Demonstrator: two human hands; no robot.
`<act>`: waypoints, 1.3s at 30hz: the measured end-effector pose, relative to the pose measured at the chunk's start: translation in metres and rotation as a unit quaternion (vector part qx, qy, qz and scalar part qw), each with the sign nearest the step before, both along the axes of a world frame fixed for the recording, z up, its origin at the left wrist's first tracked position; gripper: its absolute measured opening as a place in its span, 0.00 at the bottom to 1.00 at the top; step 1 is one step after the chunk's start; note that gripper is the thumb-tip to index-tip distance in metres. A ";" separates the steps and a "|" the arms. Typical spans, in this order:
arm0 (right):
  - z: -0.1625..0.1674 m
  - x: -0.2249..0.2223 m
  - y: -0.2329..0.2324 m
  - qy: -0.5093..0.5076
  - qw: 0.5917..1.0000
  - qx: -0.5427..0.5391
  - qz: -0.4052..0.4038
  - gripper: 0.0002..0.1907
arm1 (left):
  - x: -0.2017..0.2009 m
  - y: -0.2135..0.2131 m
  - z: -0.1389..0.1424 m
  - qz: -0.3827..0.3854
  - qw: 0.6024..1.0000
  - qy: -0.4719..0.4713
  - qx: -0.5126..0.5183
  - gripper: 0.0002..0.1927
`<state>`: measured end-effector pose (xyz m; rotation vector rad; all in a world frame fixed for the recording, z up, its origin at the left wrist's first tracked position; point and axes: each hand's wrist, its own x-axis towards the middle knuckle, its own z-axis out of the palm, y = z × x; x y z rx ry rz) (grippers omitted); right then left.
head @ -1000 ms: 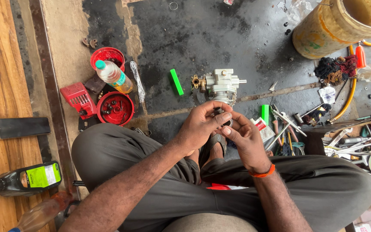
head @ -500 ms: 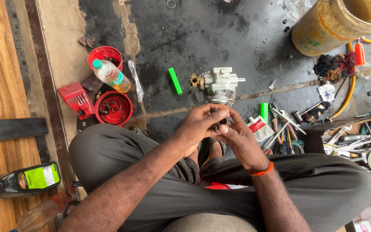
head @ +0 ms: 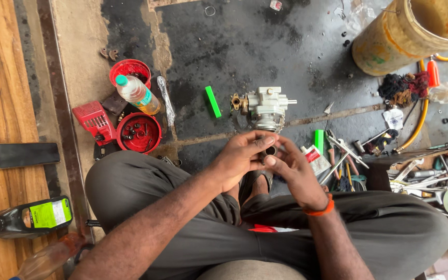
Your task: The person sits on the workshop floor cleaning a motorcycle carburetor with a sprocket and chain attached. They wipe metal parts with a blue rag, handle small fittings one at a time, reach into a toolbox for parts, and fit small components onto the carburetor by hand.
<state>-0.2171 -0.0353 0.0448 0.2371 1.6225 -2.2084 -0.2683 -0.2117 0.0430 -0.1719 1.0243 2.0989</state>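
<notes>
Between my knees, my left hand (head: 240,161) and my right hand (head: 292,173) meet around a small dark ring-shaped part (head: 269,151). Fingers of both hands pinch it, and most of it is hidden by them. Just beyond the hands, a grey metal pump body (head: 267,107) with a brass fitting lies on the dark oily floor. An orange band sits on my right wrist.
Left of the pump lie a green bar (head: 213,101), two red round covers (head: 139,133), a red plastic housing (head: 95,122) and a bottle of yellow liquid (head: 136,94). Loose hand tools (head: 421,176) pile at the right. A yellow drum (head: 408,33) stands far right; an oil bottle (head: 27,218) lies on wood.
Both hands stay together on the small part, with only slight finger shifts. The view has barely moved.
</notes>
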 end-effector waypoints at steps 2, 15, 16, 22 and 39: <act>0.010 0.006 -0.004 0.072 0.995 0.055 -0.030 0.35 | -0.002 -0.003 0.006 -0.017 0.998 0.005 0.059 0.18; 0.044 0.013 -0.014 0.167 0.963 0.205 -0.044 0.45 | -0.012 -0.011 0.011 -0.075 0.987 0.093 0.102 0.19; 0.042 0.013 -0.015 0.215 0.937 0.268 -0.065 0.44 | -0.011 -0.009 0.006 -0.056 0.991 0.099 0.076 0.19; 0.026 0.013 -0.029 0.301 0.817 0.484 -0.089 0.24 | -0.002 0.005 -0.015 0.077 0.993 0.023 -0.087 0.17; -0.028 0.009 -0.010 -0.015 0.993 0.049 -0.103 0.19 | 0.008 0.007 -0.011 0.065 0.979 0.076 -0.175 0.19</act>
